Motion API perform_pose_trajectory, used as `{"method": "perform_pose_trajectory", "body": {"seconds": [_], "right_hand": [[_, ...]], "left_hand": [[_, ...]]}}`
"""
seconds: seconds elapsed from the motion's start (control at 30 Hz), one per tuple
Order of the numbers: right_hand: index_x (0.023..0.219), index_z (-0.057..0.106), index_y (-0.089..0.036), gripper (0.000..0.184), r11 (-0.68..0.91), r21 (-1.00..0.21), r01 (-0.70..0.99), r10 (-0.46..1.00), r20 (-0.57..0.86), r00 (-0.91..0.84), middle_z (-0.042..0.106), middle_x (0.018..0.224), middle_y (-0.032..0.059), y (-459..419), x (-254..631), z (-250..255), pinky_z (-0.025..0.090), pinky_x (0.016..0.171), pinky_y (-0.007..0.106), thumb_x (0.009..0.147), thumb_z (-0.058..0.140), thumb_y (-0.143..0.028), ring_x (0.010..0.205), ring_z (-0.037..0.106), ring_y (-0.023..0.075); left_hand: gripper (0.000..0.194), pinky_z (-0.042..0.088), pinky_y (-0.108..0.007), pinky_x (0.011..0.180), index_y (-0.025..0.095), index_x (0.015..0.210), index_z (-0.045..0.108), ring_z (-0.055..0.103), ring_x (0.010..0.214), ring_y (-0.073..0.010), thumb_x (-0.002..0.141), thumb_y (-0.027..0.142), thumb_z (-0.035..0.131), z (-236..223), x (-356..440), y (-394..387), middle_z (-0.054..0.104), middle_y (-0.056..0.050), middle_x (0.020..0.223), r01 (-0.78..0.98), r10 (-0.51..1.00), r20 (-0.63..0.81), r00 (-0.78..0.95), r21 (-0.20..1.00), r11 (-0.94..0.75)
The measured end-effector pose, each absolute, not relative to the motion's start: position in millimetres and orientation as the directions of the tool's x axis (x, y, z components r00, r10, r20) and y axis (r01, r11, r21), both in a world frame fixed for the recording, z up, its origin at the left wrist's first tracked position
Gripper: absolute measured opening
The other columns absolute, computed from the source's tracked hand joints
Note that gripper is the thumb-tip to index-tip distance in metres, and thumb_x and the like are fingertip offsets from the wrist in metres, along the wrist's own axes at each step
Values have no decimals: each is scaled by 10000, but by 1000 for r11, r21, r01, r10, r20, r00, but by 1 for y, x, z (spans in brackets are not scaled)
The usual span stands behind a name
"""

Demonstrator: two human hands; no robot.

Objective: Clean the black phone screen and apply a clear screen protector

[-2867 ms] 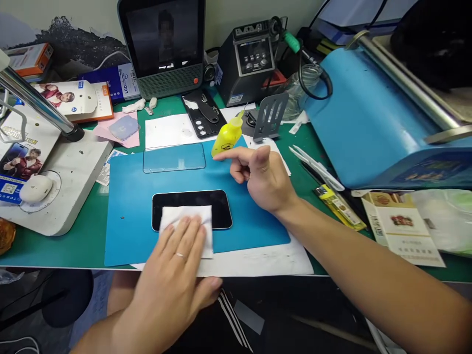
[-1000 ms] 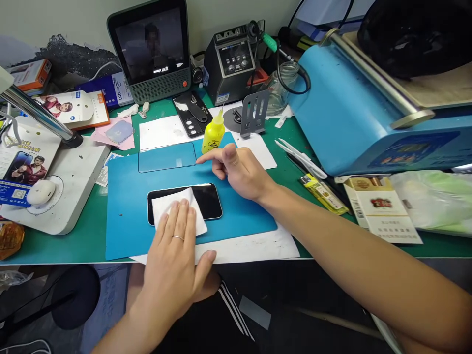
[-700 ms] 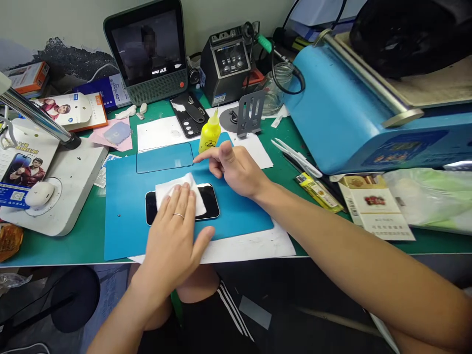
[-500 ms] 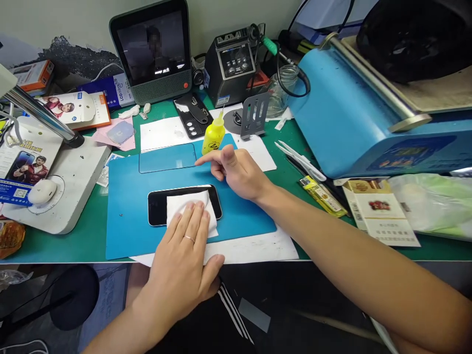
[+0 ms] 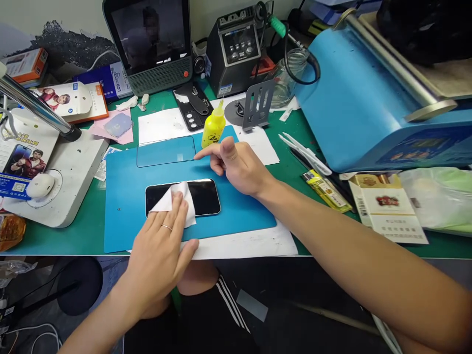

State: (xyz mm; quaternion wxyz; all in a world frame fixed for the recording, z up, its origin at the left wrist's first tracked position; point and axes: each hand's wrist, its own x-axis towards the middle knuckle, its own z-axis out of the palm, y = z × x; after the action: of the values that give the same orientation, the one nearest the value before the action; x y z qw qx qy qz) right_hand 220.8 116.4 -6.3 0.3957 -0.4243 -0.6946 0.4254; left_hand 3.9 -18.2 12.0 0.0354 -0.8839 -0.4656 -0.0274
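A black phone (image 5: pixel 201 196) lies screen up on a blue mat (image 5: pixel 129 231). My left hand (image 5: pixel 162 246) lies flat with fingers stretched, pressing a white wipe (image 5: pixel 173 201) onto the phone's left half. My right hand (image 5: pixel 239 164) rests on the mat just behind the phone's right end, fingers loosely curled and forefinger pointing left, holding nothing. A clear screen protector (image 5: pixel 165 151) lies on the mat behind the phone. A yellow squeeze bottle (image 5: pixel 213 129) stands right behind my right hand.
A small monitor (image 5: pixel 149 44) and a soldering station (image 5: pixel 239 49) stand at the back. A big blue roller machine (image 5: pixel 368 98) fills the right. White tweezers (image 5: pixel 306 152), a yellow pack (image 5: pixel 326 189) and a carton (image 5: pixel 387 206) lie right of the mat. A lamp base (image 5: pixel 62 167) sits left.
My left hand has slid the wipe back and forth over the phone; it now sits on the left half, crumpled. My right hand has stayed beside the yellow bottle.
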Motion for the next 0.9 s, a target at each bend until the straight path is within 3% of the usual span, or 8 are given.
{"method": "perform_pose_trajectory", "body": {"seconds": [0.13, 0.27, 0.47, 0.6, 0.73, 0.9], "right_hand": [[891, 794, -211, 1001, 283, -922, 265, 927, 192, -321, 527, 566, 20, 116, 219, -5, 458, 655, 386, 870, 123, -953, 593, 546, 181], [915, 788, -206, 975, 285, -925, 252, 920, 191, -341, 518, 578, 10, 115, 221, -7, 450, 645, 369, 888, 146, -939, 588, 527, 168], [948, 792, -162, 1034, 292, -919, 264, 915, 189, -355, 504, 595, 11, 115, 220, -7, 445, 681, 371, 880, 112, -938, 641, 570, 179], [925, 790, -157, 1063, 302, -915, 267, 910, 193, -367, 504, 594, 12, 115, 217, -8, 448, 700, 374, 858, 82, -947, 668, 585, 182], [937, 791, -179, 1051, 266, -930, 254, 929, 176, -326, 480, 567, -2, 114, 218, -9, 458, 673, 373, 860, 73, -942, 600, 541, 166], [959, 814, -195, 1009, 277, -921, 273, 930, 185, -319, 484, 557, 5, 116, 216, -9, 486, 694, 388, 897, 119, -923, 614, 543, 175]], "left_hand": [[640, 482, -520, 1132, -25, 1558, 439, 521, 1466, -394, 1115, 423, 325, 7, 23, -8, 423, -247, 1647, 836, 827, 124, 549, -64, -545], [667, 399, -481, 1233, -23, 1546, 456, 414, 1555, -357, 1120, 467, 307, 1, 43, -6, 435, -233, 1648, 785, 777, 132, 615, -16, -619], [554, 480, -491, 1141, 44, 1578, 422, 457, 1528, -357, 1118, 341, 341, 9, -1, -21, 438, -202, 1656, 837, 830, 124, 544, -14, -547], [556, 480, -514, 1137, 35, 1559, 450, 445, 1531, -374, 1113, 356, 372, 5, 17, -20, 432, -225, 1653, 853, 845, 138, 516, 9, -522], [537, 524, -493, 1049, 66, 1545, 494, 619, 1345, -353, 1119, 363, 356, 5, 31, -14, 407, -212, 1668, 809, 808, 106, 579, 48, -586], [511, 525, -492, 1014, 113, 1565, 484, 650, 1258, -335, 1115, 313, 347, 11, 6, -19, 403, -177, 1677, 835, 834, 89, 544, 36, -548]]}}
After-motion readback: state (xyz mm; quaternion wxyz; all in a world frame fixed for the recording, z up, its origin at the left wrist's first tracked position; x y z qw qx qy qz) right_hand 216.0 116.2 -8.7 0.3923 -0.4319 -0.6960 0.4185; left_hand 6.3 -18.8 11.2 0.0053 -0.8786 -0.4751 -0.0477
